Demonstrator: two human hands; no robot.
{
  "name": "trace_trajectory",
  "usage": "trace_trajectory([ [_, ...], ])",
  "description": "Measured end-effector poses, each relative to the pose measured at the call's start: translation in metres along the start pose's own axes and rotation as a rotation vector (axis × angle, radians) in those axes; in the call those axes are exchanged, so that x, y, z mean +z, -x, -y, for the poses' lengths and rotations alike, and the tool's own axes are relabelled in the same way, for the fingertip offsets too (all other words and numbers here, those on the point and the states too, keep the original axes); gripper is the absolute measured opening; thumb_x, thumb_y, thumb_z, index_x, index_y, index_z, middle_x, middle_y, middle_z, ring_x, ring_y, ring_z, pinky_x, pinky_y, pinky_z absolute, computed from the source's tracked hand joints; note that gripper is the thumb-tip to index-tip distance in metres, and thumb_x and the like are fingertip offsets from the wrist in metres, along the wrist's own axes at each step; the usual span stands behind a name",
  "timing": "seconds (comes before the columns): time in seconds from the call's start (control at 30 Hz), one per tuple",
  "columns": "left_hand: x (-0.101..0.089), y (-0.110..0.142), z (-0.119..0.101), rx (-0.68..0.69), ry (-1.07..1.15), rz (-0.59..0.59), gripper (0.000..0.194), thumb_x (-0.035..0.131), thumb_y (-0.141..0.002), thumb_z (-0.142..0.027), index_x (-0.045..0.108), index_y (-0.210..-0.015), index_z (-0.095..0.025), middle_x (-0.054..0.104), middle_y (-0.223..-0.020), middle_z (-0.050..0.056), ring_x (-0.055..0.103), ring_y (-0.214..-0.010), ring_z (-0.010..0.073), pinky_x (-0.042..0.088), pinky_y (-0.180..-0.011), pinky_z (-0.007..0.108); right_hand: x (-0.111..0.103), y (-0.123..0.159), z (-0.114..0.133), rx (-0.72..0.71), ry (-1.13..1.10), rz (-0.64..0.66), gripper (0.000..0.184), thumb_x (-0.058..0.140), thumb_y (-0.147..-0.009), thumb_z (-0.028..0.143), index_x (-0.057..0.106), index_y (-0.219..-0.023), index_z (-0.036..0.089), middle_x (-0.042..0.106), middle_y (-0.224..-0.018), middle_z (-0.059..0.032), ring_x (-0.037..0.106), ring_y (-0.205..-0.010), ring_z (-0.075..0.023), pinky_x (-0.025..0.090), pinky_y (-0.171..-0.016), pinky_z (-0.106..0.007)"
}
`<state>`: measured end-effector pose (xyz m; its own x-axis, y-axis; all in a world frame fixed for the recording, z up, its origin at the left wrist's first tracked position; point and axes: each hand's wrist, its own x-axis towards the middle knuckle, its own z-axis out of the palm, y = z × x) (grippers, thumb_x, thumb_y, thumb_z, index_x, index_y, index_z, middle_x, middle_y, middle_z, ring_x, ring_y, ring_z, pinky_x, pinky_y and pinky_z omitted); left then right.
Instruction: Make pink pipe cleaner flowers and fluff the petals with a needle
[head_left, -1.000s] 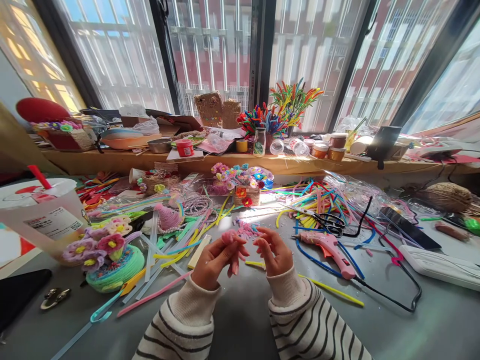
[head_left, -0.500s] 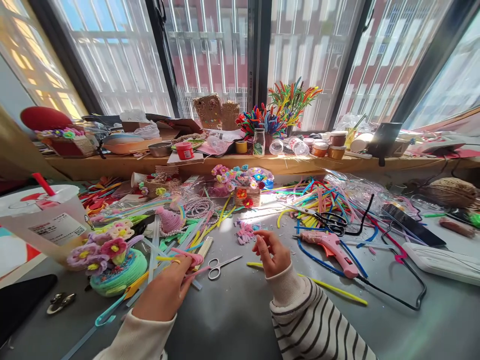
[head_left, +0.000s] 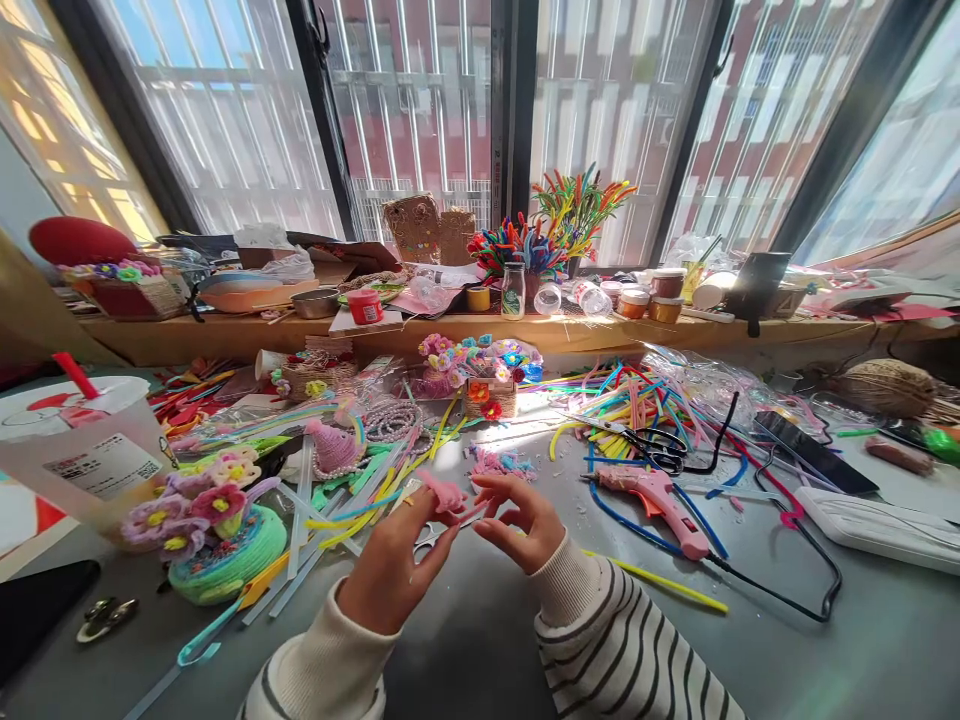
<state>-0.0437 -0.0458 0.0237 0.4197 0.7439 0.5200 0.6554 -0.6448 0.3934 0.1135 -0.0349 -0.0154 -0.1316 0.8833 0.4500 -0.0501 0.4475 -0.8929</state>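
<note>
My left hand [head_left: 394, 575] pinches a fuzzy pink pipe cleaner [head_left: 442, 495], bent into a small looped shape at the fingertips. A straight end sticks out to the right. My right hand [head_left: 521, 525] meets it there, its curled fingers and thumb around that end; the exact contact is partly hidden. Small silver scissors [head_left: 426, 543] lie under the left fingers, mostly covered. Just beyond the hands is a pile of short pink and blue clippings [head_left: 499, 462]. A yellow pipe cleaner [head_left: 664, 585] passes beneath the right sleeve.
To the right lie a pink glue gun [head_left: 656, 505] with its cord, black scissors [head_left: 660, 450], a phone [head_left: 814, 455] and loose pipe cleaners [head_left: 630, 405]. At left stand a green cushion with fuzzy flowers [head_left: 225, 560] and a drink cup [head_left: 97, 460]. Glue sticks [head_left: 300, 535] lie nearby.
My left hand has moved right and slightly forward with the pink pipe cleaner, over the silver scissors. My right hand has shifted left, and its fingers have come to the pipe cleaner's end.
</note>
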Motion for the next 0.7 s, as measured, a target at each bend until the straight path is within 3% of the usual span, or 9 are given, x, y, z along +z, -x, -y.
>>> trace_trajectory([
  [0.1,0.017,-0.021,-0.019,-0.033,0.239,0.021,0.015,0.046,-0.069,-0.016,0.047,-0.085,-0.015,0.058,-0.078,0.006,0.058,-0.071,0.0142,0.046,-0.066,0.026,-0.004,-0.003,-0.002,0.032,-0.127,-0.112,0.025,0.059,-0.062,0.028,0.06,-0.087,0.025,0.051,-0.071,-0.0002,0.047,-0.057,-0.0092,0.04,-0.041,-0.017],
  [0.23,0.034,-0.039,-0.026,-0.113,0.515,0.014,0.017,0.049,-0.068,-0.018,0.047,-0.084,-0.013,0.057,-0.077,0.005,0.058,-0.069,0.0136,0.047,-0.067,0.027,-0.015,-0.008,-0.005,0.008,-0.168,-0.215,0.017,0.056,-0.066,0.026,0.064,-0.081,0.026,0.048,-0.067,0.0005,0.042,-0.049,-0.0062,0.036,-0.037,-0.017],
  [0.4,0.042,-0.044,-0.016,-0.21,0.702,0.025,0.023,0.054,-0.065,-0.022,0.049,-0.085,-0.013,0.057,-0.075,0.004,0.056,-0.067,0.0128,0.047,-0.065,0.026,-0.028,-0.013,-0.009,0.03,-0.338,-0.43,0.015,0.06,-0.062,0.031,0.067,-0.071,0.021,0.049,-0.053,0.0018,0.039,-0.04,-0.0045,0.031,-0.035,-0.018],
  [0.53,0.046,-0.038,-0.001,-0.389,0.781,-0.038,0.016,0.058,-0.062,-0.026,0.052,-0.068,-0.013,0.053,-0.062,0.0,0.048,-0.046,0.007,0.044,-0.046,0.021,-0.037,-0.015,-0.008,0.149,-0.523,-0.597,0.015,0.064,-0.057,0.03,0.067,-0.067,0.019,0.049,-0.049,0.003,0.039,-0.039,-0.0031,0.03,-0.033,-0.015],
  [0.6,0.047,-0.035,0.003,-0.438,0.861,-0.086,0.014,0.058,-0.061,-0.025,0.052,-0.063,-0.012,0.052,-0.058,-0.001,0.046,-0.044,0.006,0.042,-0.043,0.02,-0.038,-0.015,-0.008,0.17,-0.578,-0.622,0.015,0.066,-0.056,0.029,0.066,-0.068,0.02,0.05,-0.05,0.0038,0.04,-0.039,-0.0022,0.031,-0.033,-0.013],
  [0.7,0.048,-0.034,0.004,-0.471,0.941,-0.126,0.014,0.06,-0.06,-0.024,0.052,-0.061,-0.012,0.052,-0.056,-0.002,0.045,-0.044,0.0064,0.04,-0.041,0.019,-0.033,-0.014,-0.01,0.187,-0.601,-0.557,0.021,0.066,-0.056,0.028,0.065,-0.076,0.022,0.05,-0.049,0.0051,0.042,-0.04,-0.0023,0.034,-0.034,-0.012],
])
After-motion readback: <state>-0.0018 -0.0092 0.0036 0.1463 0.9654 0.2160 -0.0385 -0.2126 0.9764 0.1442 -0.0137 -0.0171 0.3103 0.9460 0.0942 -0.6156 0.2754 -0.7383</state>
